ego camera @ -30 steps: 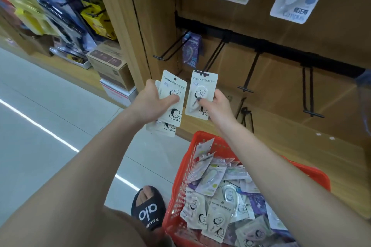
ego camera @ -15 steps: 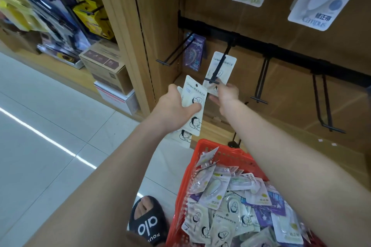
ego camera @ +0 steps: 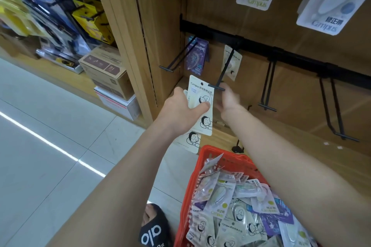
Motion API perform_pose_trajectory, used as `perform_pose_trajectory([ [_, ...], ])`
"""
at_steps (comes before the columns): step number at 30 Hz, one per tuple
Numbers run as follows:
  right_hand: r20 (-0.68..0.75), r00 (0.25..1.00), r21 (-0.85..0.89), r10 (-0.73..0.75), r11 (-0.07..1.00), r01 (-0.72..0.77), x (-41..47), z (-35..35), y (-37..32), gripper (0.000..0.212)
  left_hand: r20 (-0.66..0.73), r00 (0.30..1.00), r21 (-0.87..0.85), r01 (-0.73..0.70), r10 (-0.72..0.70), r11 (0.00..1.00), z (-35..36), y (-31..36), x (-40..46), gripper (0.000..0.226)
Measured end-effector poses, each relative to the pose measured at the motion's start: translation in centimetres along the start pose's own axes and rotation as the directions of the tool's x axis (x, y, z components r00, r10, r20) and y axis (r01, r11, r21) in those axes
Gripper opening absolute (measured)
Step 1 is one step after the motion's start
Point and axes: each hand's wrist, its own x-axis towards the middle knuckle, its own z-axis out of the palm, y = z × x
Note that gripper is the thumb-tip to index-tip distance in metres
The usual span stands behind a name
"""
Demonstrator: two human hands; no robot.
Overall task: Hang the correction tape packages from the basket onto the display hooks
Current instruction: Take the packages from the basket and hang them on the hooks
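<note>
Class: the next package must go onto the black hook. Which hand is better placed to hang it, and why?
The right hand: it is empty beside the hook's tip, next to the packages that the left hand grips.

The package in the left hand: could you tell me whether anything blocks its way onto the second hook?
Nothing visible does. The package sits beside the hook tip; the right hand hovers empty just below, and one hung package leaves the prong free.
</note>
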Motion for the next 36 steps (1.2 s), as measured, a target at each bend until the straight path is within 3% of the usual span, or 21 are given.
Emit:
perform_pose_trajectory([
  [3,0.215,0.976,0.083,0.033,0.995,-0.052,-3.7,-1.2,1.6,0.045,-0.015,1.000,0.007,0.004,-0.004,1.000,-0.3,-0.1,-0.2,0.049],
  [7,0.518,0.856,0.103,0.008,0.992,-0.072,-8.9,-3.4,3.1,0.048,-0.033,0.999,0.056,0.019,-0.017,0.998,-0.6,-0.4,-0.5,0.052],
  [10,0.624,0.781,0.054,-0.025,0.998,-0.012,-11.2,-4.2,3.1,0.037,-0.011,1.000,0.121,0.017,-0.016,0.992,-0.8,-0.7,-0.8,0.061],
  [16,0.613,0.789,0.041,-0.039,0.999,0.018,-11.9,-5.1,3.0,0.034,0.081,0.996,0.118,0.036,-0.046,0.992,-1.1,-1.1,-1.4,0.078],
  [23,0.502,0.863,0.147,-0.061,0.989,-0.015,-10.4,-6.6,3.0,0.018,0.066,0.996,0.235,0.046,-0.064,0.971,-1.7,-1.7,-0.9,0.056],
  [27,0.451,0.877,0.014,-0.164,0.984,0.177,-9.7,-7.7,3.0,0.010,-0.017,0.998,0.270,0.057,-0.054,0.961,-1.9,-1.8,-0.4,0.044],
  [31,0.443,0.836,-0.143,-0.324,0.895,0.422,-9.8,-7.7,3.6,0.013,-0.063,0.997,0.239,0.064,-0.051,0.969,-2.0,-1.4,-0.3,0.036],
  [36,0.366,0.852,-0.131,-0.375,0.885,0.446,-9.5,-6.7,3.2,0.013,-0.080,0.996,0.241,0.049,-0.031,0.969,-1.7,-0.9,-0.5,0.035],
])
